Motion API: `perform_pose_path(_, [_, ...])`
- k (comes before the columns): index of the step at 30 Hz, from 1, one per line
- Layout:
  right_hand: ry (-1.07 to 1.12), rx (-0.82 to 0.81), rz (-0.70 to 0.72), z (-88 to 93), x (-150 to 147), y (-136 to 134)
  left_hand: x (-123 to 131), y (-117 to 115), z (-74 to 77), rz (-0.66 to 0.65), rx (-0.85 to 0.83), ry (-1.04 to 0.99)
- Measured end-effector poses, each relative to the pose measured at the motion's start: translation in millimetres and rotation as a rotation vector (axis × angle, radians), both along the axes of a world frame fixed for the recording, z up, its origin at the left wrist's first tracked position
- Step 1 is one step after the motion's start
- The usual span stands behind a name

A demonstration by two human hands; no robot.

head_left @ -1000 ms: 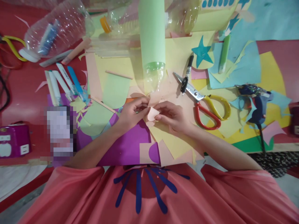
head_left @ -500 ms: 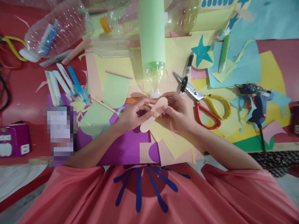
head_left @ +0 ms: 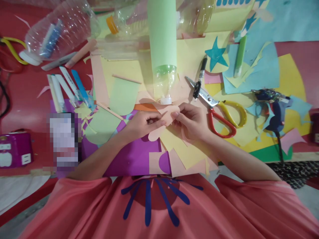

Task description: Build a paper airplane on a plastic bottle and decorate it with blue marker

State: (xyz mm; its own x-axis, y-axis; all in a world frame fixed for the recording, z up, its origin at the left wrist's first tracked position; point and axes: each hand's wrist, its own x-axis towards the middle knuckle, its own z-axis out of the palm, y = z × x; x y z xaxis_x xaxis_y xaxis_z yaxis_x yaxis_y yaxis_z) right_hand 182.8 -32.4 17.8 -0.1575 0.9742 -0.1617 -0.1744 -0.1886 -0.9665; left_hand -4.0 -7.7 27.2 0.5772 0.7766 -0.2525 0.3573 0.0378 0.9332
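A peach paper cutout (head_left: pixel 156 133) with rounded ends is held between both hands, over purple and yellow paper. My left hand (head_left: pixel 144 123) pinches it from the left, thumb on top. My right hand (head_left: pixel 190 119) pinches its upper right part, thumb on top; the fingertips behind the paper are partly hidden. Just beyond the hands lies a clear bottle wrapped in light green paper (head_left: pixel 163 36), its white cap (head_left: pixel 166 100) toward me. To the right of my right hand rest scissors (head_left: pixel 211 103) with a red and a yellow handle, and a black pen (head_left: pixel 200 78).
Markers (head_left: pixel 66 84) and a phone (head_left: pixel 64 139) lie at the left. A clear bottle (head_left: pixel 64 30) is at the back left. A teal paper star (head_left: pixel 216 54) sits beyond the scissors. A dark blue tool (head_left: pixel 275 114) with a cord lies among paper scraps at the right.
The peach cutout has turned slightly between my fingers, with more paper showing at its upper end. My left fingers have drawn in a little toward me.
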Motion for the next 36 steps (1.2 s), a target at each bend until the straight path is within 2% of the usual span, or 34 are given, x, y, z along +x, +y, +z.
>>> perform_pose_path(16, [0.001,-0.006,-0.007,-1.5,1.2,-2.1,-1.8,0.0,-1.2,-0.009,-0.055,-0.042])
perform_pose_path(29, [-0.045,0.0,-0.041,-4.7,2.1,-1.7,-2.9,1.3,0.6,-0.047,0.038,-0.011])
perform_pose_path(36, [-0.029,-0.001,-0.023,-5.2,3.8,-1.3,-0.2,-2.5,1.3,0.012,0.106,-0.03])
